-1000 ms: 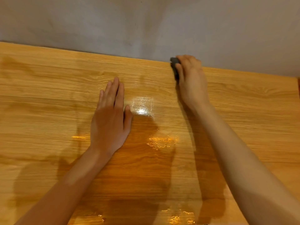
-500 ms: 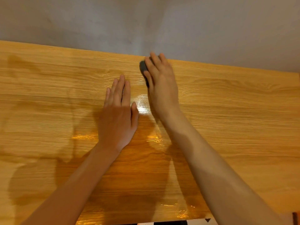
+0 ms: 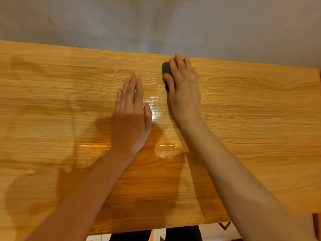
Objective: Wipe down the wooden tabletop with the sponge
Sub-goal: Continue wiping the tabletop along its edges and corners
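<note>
The right hand (image 3: 184, 87) presses a dark sponge (image 3: 166, 69) flat against the wooden tabletop (image 3: 251, 105), close to its far edge and a little right of the middle. Its fingers curl over the sponge, gripping it, and only the sponge's left side shows past them. The left hand (image 3: 130, 119) lies open, palm down, fingers together, just beside the right hand and nearer. A wet sheen (image 3: 156, 105) glistens on the wood between the 2 hands. A grey wall (image 3: 156, 23) stands behind the table.
</note>
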Tool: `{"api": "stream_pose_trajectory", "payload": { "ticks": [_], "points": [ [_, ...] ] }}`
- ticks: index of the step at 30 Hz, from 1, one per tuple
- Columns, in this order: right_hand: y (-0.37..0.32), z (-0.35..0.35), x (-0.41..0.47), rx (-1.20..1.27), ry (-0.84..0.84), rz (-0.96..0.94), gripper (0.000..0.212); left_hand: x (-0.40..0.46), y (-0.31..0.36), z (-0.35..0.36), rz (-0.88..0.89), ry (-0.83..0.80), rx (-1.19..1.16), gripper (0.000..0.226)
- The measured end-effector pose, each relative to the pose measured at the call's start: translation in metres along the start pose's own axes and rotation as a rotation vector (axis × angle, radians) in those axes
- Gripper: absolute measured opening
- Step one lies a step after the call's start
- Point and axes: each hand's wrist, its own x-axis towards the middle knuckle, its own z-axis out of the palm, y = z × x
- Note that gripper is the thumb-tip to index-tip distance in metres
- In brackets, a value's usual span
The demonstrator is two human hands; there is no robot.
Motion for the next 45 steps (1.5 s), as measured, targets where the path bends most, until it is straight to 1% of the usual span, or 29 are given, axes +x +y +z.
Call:
{"api": "stream_pose_trajectory", "payload": {
  "ticks": [3, 5, 7, 8, 11, 13, 16, 18, 20, 23, 26, 28, 30, 32, 34, 35, 38, 40, 43, 45],
  "points": [
    [-0.006, -0.01, -0.082, 0.003, -0.063, -0.099, 0.043, 0.0, 0.001, 0.0, -0.007, -0.006, -0.007, 0.056],
    [-0.001, -0.015, -0.102, -0.037, -0.098, -0.179, 0.043, 0.001, 0.001, -0.001, -0.008, -0.001, -0.012, 0.056],
    [0.007, -0.017, -0.076, -0.036, -0.13, -0.184, 0.043, 0.001, 0.002, 0.0, -0.001, 0.004, -0.014, 0.056],
    [0.011, -0.017, -0.055, -0.045, -0.115, -0.162, 0.042, 0.001, 0.001, 0.0, 0.004, 0.01, -0.012, 0.055],
    [0.023, -0.014, 0.014, -0.062, -0.044, -0.021, 0.041, 0.0, -0.001, 0.003, 0.016, 0.044, -0.003, 0.053],
    [0.025, -0.011, 0.025, -0.052, -0.021, 0.041, 0.041, 0.0, -0.001, 0.003, 0.021, 0.063, 0.0, 0.051],
    [0.016, -0.015, -0.029, -0.022, 0.002, 0.035, 0.042, -0.001, -0.001, 0.003, 0.017, 0.068, -0.012, 0.052],
    [0.009, -0.021, -0.085, -0.016, -0.04, -0.013, 0.043, -0.001, -0.001, 0.003, 0.013, 0.076, -0.016, 0.052],
    [0.01, -0.026, -0.116, -0.029, -0.081, -0.089, 0.044, 0.0, -0.001, 0.003, 0.01, 0.077, -0.013, 0.052],
    [0.025, -0.03, -0.081, -0.036, -0.105, -0.113, 0.042, 0.001, 0.001, 0.0, -0.004, 0.032, -0.024, 0.054],
    [0.039, -0.027, -0.01, -0.07, -0.03, -0.01, 0.04, 0.002, 0.0, -0.002, -0.005, -0.003, -0.009, 0.056],
    [0.043, -0.026, 0.007, -0.078, -0.014, 0.057, 0.04, 0.001, 0.0, -0.003, -0.011, -0.019, 0.005, 0.057],
    [0.039, -0.026, -0.017, -0.059, 0.009, 0.072, 0.041, 0.0, 0.001, -0.005, -0.024, -0.037, 0.014, 0.057],
    [0.033, -0.032, -0.071, -0.026, 0.013, 0.048, 0.041, 0.001, 0.001, -0.007, -0.03, -0.052, 0.01, 0.057],
    [0.028, -0.039, -0.126, 0.004, -0.048, -0.016, 0.042, 0.002, 0.001, -0.008, -0.033, -0.072, -0.002, 0.057],
    [0.03, -0.041, -0.14, 0.008, -0.076, -0.062, 0.043, 0.001, 0.001, -0.01, -0.032, -0.08, -0.012, 0.057],
    [0.041, -0.047, -0.12, -0.006, -0.105, -0.141, 0.042, -0.023, 0.007, -0.016, -0.024, -0.101, -0.044, 0.058],
    [0.058, -0.052, -0.092, -0.018, -0.073, -0.082, 0.04, -0.052, 0.015, -0.02, -0.007, -0.118, -0.045, 0.057],
    [0.098, -0.069, -0.069, -0.048, 0.014, 0.112, 0.041, -0.085, 0.021, -0.023, -0.001, -0.157, -0.035, 0.058],
    [0.107, -0.074, -0.072, -0.042, 0.079, 0.238, 0.04, -0.091, 0.022, -0.022, -0.013, -0.159, -0.022, 0.059]
  ]
}}
